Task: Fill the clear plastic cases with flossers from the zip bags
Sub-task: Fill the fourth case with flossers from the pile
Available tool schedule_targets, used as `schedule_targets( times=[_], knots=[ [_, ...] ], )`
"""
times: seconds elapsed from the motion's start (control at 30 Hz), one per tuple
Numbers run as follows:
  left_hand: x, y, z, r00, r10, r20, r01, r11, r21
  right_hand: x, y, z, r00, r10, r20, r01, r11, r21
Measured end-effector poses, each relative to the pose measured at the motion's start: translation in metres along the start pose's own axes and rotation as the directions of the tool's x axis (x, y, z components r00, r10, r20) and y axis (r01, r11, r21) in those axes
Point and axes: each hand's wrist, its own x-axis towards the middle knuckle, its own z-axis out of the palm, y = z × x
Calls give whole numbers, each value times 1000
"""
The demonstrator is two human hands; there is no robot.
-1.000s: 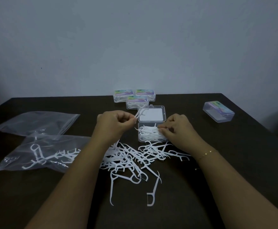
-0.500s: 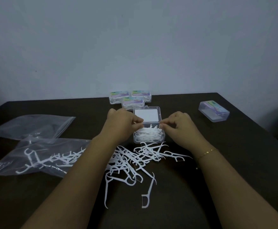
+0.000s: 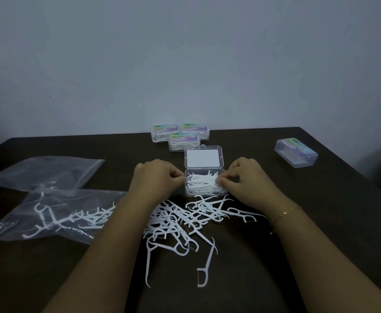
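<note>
With the left hand [image 3: 156, 178] and right hand [image 3: 244, 177] pinching flossers [image 3: 204, 184] at either end of the open case [image 3: 205, 193], fingers [image 3: 222, 179] clamped, best press them flat below its rim before adding from the pile [image 3: 180, 224] just in front.

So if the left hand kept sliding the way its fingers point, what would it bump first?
Probably the left hand meets the flossers in the open case; its fingertips already seem at that edge.

White flossers [image 3: 180, 224] lie under the hands on a dark brown table [image 3: 320, 222]; beyond the hands, clear cases [image 3: 180, 134] have pastel rainbow labels.
</note>
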Motion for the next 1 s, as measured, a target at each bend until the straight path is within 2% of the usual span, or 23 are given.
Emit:
schedule_targets(
  times=[0.2,0.3,0.4,0.47,0.53,0.7,0.83,1.0],
  knots=[
    [-4,6,4,998,69,12,-69,998,8,-3,-8,-6,998,12,67,-13,1000,16],
    [-6,7,2,995,94,-29,-96,994,-60,-5,-11,-16,997,9,75,-11,1000,23],
    [-8,3,-5,994,96,-50,-101,987,-124,-12,-9,-33,991,74,114,-83,994,77],
    [-10,-2,-12,997,79,25,-72,975,-211,-17,-4,-42,960,130,246,-162,980,116],
    [-13,-5,-18,988,81,130,-38,952,-302,-19,0,-46,893,195,405,-251,964,89],
    [-19,-1,-27,922,166,350,-21,924,-382,-21,-2,-44,818,269,509,-298,954,-26],
    [-20,7,-17,910,196,364,-91,955,-284,-22,-6,-39,800,301,518,-305,949,-80],
    [-21,19,2,892,256,373,-282,959,15,-23,-14,-32,814,271,513,-268,960,-82]
  ],
)
